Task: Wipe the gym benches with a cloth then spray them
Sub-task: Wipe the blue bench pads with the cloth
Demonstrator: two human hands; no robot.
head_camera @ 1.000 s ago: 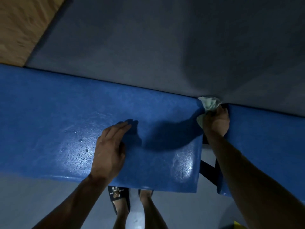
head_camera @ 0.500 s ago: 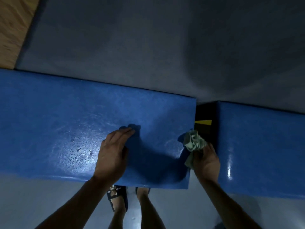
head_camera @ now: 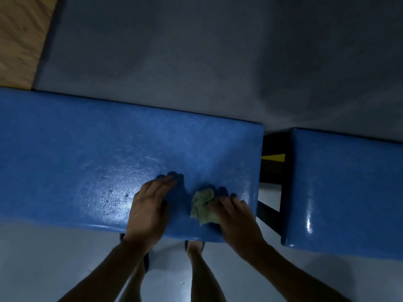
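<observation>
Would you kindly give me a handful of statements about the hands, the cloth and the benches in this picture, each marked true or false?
1. The right hand presses the green cloth onto the left bench pad. True.
2. The left hand holds a spray bottle. False: it rests flat on the pad with straight fingers and holds nothing.
3. Water droplets lie on the pad to the left of the left hand. True.
4. The cloth lies on the right bench pad. False: it is on the left pad, near its right end.
5. The two pads touch each other. False: a gap showing a dark frame separates them.
</observation>
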